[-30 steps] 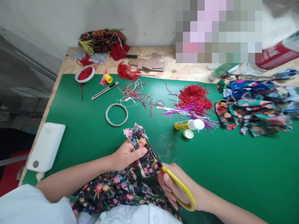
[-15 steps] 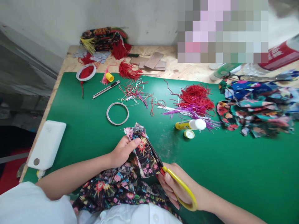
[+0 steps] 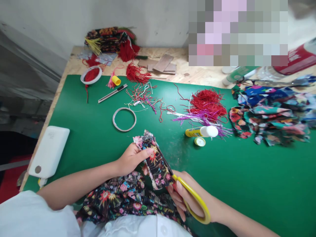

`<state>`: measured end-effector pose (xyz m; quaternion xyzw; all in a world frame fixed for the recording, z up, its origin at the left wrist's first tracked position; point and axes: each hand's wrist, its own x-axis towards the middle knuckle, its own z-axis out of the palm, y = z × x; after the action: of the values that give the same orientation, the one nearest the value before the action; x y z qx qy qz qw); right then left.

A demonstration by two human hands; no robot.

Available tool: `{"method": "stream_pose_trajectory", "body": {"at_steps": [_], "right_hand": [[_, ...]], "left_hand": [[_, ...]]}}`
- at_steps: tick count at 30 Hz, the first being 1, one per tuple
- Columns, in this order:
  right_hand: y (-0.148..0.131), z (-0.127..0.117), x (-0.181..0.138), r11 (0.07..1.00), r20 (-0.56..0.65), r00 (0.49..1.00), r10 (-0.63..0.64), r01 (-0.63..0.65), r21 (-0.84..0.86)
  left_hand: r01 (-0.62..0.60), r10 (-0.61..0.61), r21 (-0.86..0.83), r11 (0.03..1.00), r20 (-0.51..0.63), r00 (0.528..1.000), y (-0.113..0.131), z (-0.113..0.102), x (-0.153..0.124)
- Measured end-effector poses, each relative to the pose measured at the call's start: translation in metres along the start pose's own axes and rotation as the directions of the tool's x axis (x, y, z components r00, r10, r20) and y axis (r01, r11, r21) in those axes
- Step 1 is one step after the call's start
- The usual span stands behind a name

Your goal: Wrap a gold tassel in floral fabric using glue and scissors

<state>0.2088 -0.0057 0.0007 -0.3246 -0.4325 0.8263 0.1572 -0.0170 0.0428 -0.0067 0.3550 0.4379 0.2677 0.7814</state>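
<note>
Black floral fabric [image 3: 158, 168] is pinched in my left hand [image 3: 129, 158], its thumb lying on top and the fingers mostly hidden beneath. My right hand [image 3: 184, 191] grips yellow-handled scissors [image 3: 197, 197]. Their dark blades lie along the right edge of the fabric piece, pointing up and left; the lower blade is hidden by the cloth. More of the same floral cloth [image 3: 123, 200] is bunched in my lap, below the hands. A glue stick [image 3: 199, 132], with its cap [image 3: 199, 142] beside it, lies right of the fabric.
On the green mat [image 3: 247, 184] are a tape ring [image 3: 124, 119], a utility knife [image 3: 112, 93], loose threads [image 3: 140, 95], a red thread bundle [image 3: 207, 103] and a white power bank [image 3: 50, 149]. Floral cloth strips [image 3: 266, 112] lie at right. Thin wooden pieces [image 3: 163, 64] lie at the back.
The fabric piece and the scissors have shifted slightly to the right. Both hands keep their grips.
</note>
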Motion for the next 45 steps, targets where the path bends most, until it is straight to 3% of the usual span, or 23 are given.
{"method": "stream_pose_trajectory", "body": {"at_steps": [9,20,31,38,45], "right_hand": [[0.01,-0.002,0.003,0.997,0.024,1.0,-0.003,0.001,0.075],[0.018,-0.002,0.005,0.987,0.027,1.0,-0.006,0.002,0.158],[0.015,-0.003,0.003,0.993,0.025,1.0,-0.008,0.005,0.116],[0.012,-0.003,0.002,0.994,0.046,0.999,-0.012,0.007,0.106],[0.022,-0.003,0.003,0.987,0.012,1.0,-0.002,0.0,0.163]], "left_hand": [[0.052,-0.053,0.055,0.997,0.019,0.998,0.009,0.004,-0.001],[0.008,-0.013,0.045,0.999,0.104,0.994,0.006,0.003,0.0],[0.085,-0.094,0.087,0.993,0.112,0.989,0.009,0.003,-0.001],[0.014,-0.022,0.045,0.999,0.185,0.983,0.011,0.007,0.001],[0.057,-0.066,0.061,0.997,0.17,0.983,0.009,0.006,0.001]]}}
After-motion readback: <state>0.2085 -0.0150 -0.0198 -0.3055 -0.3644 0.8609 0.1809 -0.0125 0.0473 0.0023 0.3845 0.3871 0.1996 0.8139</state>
